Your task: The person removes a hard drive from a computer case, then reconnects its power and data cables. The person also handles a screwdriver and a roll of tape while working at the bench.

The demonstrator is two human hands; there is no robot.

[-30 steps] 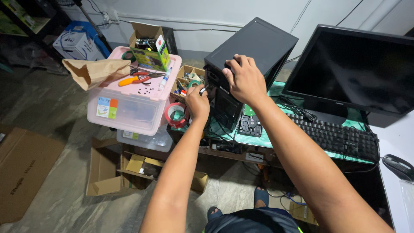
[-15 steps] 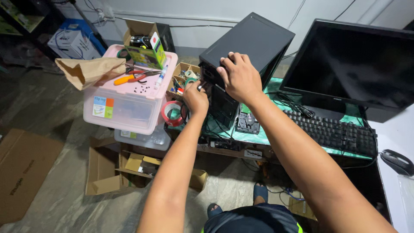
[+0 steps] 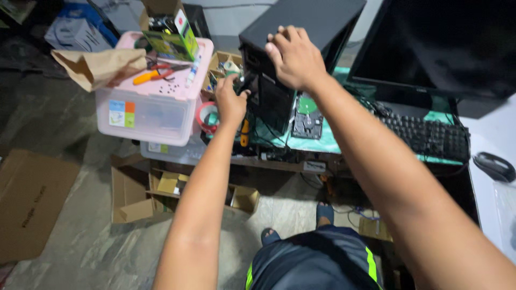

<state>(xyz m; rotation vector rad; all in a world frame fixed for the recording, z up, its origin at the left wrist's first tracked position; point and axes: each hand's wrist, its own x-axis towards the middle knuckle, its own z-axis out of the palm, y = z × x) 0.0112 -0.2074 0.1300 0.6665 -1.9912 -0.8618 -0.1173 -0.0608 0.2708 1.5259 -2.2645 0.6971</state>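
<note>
The black computer tower (image 3: pixel 301 48) stands on the green-topped desk (image 3: pixel 328 142) left of the monitor (image 3: pixel 446 45), right hand (image 3: pixel 294 56) spread flat on its top corner, left hand (image 3: pixel 230 102) pinching something small at its front face

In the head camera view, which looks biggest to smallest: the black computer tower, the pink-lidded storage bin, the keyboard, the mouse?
1. Black computer tower
2. Pink-lidded storage bin, nearly the tower's size, so that order is unsure
3. Keyboard
4. Mouse
</note>
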